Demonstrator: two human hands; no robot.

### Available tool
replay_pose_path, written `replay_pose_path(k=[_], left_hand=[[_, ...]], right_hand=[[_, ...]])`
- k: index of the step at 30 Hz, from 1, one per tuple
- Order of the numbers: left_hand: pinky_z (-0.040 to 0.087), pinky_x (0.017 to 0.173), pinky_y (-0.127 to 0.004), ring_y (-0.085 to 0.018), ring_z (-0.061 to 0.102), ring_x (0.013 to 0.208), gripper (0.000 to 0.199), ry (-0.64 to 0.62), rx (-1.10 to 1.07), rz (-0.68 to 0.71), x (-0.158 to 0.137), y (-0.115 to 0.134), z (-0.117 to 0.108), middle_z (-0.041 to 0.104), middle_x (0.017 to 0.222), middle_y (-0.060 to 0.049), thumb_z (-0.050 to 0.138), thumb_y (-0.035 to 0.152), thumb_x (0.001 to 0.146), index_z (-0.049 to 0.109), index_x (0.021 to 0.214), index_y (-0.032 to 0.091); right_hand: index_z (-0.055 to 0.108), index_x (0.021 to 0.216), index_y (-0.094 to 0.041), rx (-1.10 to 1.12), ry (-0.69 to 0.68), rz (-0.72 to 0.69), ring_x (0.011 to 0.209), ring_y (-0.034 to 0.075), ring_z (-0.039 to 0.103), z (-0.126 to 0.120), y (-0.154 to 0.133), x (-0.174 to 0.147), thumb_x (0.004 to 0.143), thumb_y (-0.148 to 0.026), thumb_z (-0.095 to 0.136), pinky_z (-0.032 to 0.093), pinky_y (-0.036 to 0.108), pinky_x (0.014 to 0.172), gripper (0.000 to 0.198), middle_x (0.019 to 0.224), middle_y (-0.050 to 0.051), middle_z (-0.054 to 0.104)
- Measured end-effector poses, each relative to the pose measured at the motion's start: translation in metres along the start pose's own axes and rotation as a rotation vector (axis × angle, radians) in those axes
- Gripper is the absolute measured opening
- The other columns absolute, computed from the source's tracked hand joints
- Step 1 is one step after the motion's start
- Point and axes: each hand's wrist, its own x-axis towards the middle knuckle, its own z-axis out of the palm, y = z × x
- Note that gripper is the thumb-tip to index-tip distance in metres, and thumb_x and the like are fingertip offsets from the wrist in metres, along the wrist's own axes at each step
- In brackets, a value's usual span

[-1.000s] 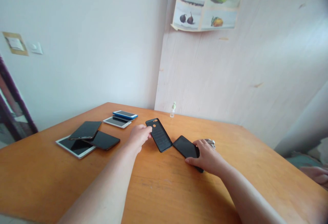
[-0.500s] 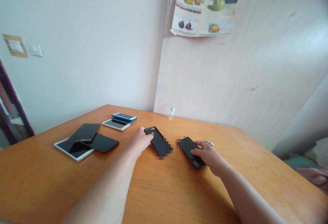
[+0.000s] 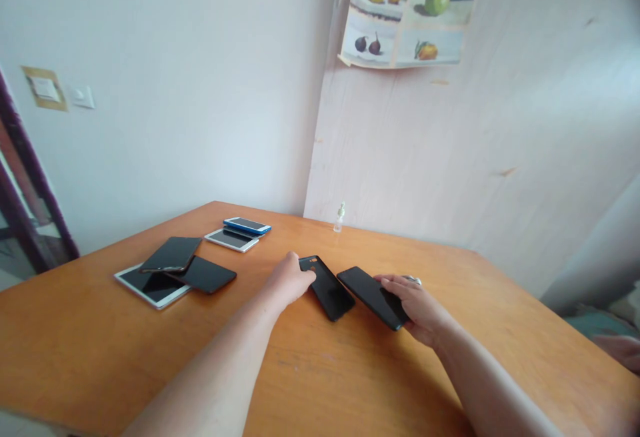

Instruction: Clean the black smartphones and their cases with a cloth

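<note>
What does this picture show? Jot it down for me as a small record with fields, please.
Left hand: holds black phone case, inside showing
Right hand: holds black phone
Left side, nearer: white-framed tablet beneath two dark devices
Left side, farther: blue-edged phone above white-framed device
Bottle: small, upright, near far edge of table
Wall: sheet with fruit paintings

Head-worn view, forward and down over table (image 3: 325,383)
</note>
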Motion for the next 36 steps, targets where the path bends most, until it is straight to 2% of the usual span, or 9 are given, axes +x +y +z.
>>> replay_pose_path(k=[7,12,15,18,23,26,28,31,36], left_hand=[[0.029,0.054,-0.029,-0.019,0.053,0.050,0.016,-0.142,0.093,0.099,-0.016,0.007,-0.002,0.052,0.043,0.000,0.065,0.029,0.062,0.055,0.053,0.020],[0.034,0.058,-0.027,-0.018,0.057,0.062,0.009,-0.098,0.000,0.146,-0.014,0.010,-0.002,0.064,0.061,-0.002,0.058,0.026,0.070,0.064,0.067,0.019],[0.040,0.065,-0.026,-0.018,0.062,0.078,0.023,-0.123,-0.211,0.175,-0.016,0.018,-0.002,0.070,0.087,-0.004,0.054,0.034,0.080,0.068,0.092,0.019],[0.043,0.072,-0.026,-0.018,0.061,0.090,0.041,-0.265,-0.591,0.184,-0.022,0.027,-0.002,0.068,0.105,-0.006,0.054,0.053,0.084,0.066,0.106,0.020],[0.042,0.073,-0.027,-0.016,0.060,0.086,0.053,-0.438,-0.926,0.186,-0.028,0.032,-0.003,0.066,0.098,-0.007,0.061,0.063,0.078,0.066,0.103,0.017],[0.043,0.077,-0.027,-0.016,0.061,0.085,0.050,-0.516,-0.984,0.213,-0.027,0.031,-0.002,0.067,0.095,-0.009,0.066,0.060,0.077,0.067,0.097,0.014],[0.044,0.078,-0.028,-0.016,0.061,0.084,0.048,-0.506,-0.961,0.197,-0.027,0.031,-0.001,0.068,0.093,-0.009,0.069,0.059,0.075,0.067,0.091,0.013],[0.045,0.075,-0.028,-0.015,0.062,0.079,0.049,-0.453,-0.928,0.128,-0.025,0.030,0.000,0.069,0.088,-0.008,0.071,0.060,0.071,0.065,0.086,0.013],[0.048,0.076,-0.030,-0.018,0.064,0.080,0.052,-0.352,-0.874,0.092,-0.024,0.028,0.001,0.069,0.086,-0.008,0.070,0.064,0.069,0.063,0.081,0.014]], right_hand=[[0.068,0.100,-0.020,0.038,-0.098,0.073,0.061,0.012,0.059,0.009,-0.001,-0.006,0.083,-0.029,0.063,0.042,0.019,0.046,0.020,0.080,0.003,0.069],[0.066,0.094,-0.018,0.168,-0.120,0.134,0.051,0.009,0.054,0.012,-0.004,-0.007,0.082,-0.026,0.064,0.040,0.017,0.041,0.014,0.071,0.002,0.065],[0.062,0.085,-0.018,0.338,-0.226,0.193,0.037,0.004,0.036,0.011,-0.009,-0.008,0.084,-0.026,0.063,0.026,0.014,0.031,0.009,0.055,-0.004,0.052],[0.055,0.077,-0.018,0.454,-0.352,0.288,0.034,0.002,0.023,0.011,-0.015,-0.011,0.085,-0.025,0.062,0.014,0.012,0.030,0.013,0.054,-0.006,0.046],[0.050,0.071,-0.016,0.519,-0.421,0.365,0.036,0.001,0.023,0.013,-0.017,-0.015,0.086,-0.025,0.059,0.012,0.011,0.031,0.020,0.057,-0.004,0.047],[0.052,0.070,-0.015,0.507,-0.443,0.367,0.037,0.001,0.022,0.015,-0.013,-0.014,0.088,-0.026,0.058,0.012,0.012,0.031,0.022,0.056,-0.003,0.048],[0.054,0.069,-0.014,0.466,-0.463,0.349,0.038,0.001,0.026,0.016,-0.011,-0.015,0.089,-0.029,0.057,0.015,0.012,0.032,0.025,0.058,-0.001,0.052],[0.061,0.078,-0.014,0.360,-0.444,0.268,0.046,0.006,0.044,0.015,-0.012,-0.019,0.091,-0.043,0.055,0.027,0.015,0.036,0.032,0.072,0.007,0.064],[0.067,0.101,-0.015,0.275,-0.440,0.153,0.080,0.019,0.064,0.013,-0.018,-0.028,0.088,-0.054,0.056,0.044,0.022,0.052,0.043,0.101,0.015,0.069]])
